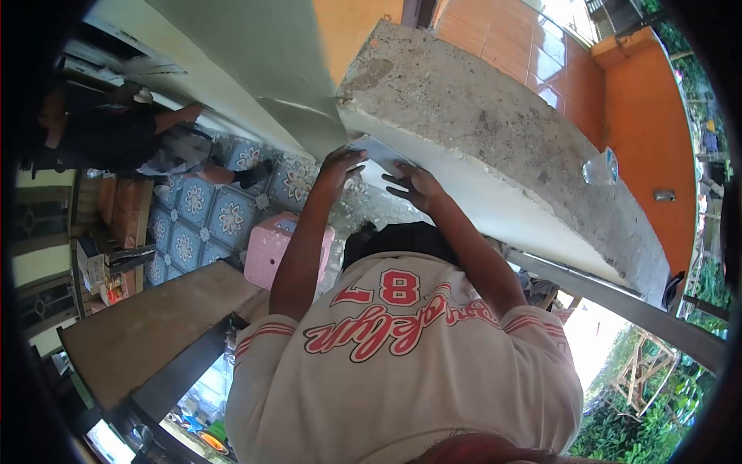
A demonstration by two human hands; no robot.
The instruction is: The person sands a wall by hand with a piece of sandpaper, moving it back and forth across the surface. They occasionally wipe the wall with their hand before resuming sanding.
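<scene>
A flat grey plate (379, 152) lies against the white side face of a rough concrete ledge (464, 108). My left hand (338, 170) grips its left end, fingers bent around the edge. At the other end is my right hand (420, 188), its upper fingers on the plate and the lower ones spread apart. The thumbs' contact with the plate is hard to make out. Whitish specks cover the floor beneath my hands.
A clear cup (600, 168) sits on the ledge's right part. Below my left forearm is a pink plastic stool (267, 254). A brown tabletop (154, 329) is at lower left. Another person (116, 135) in dark clothing is on the left, near patterned blue tiles (185, 205).
</scene>
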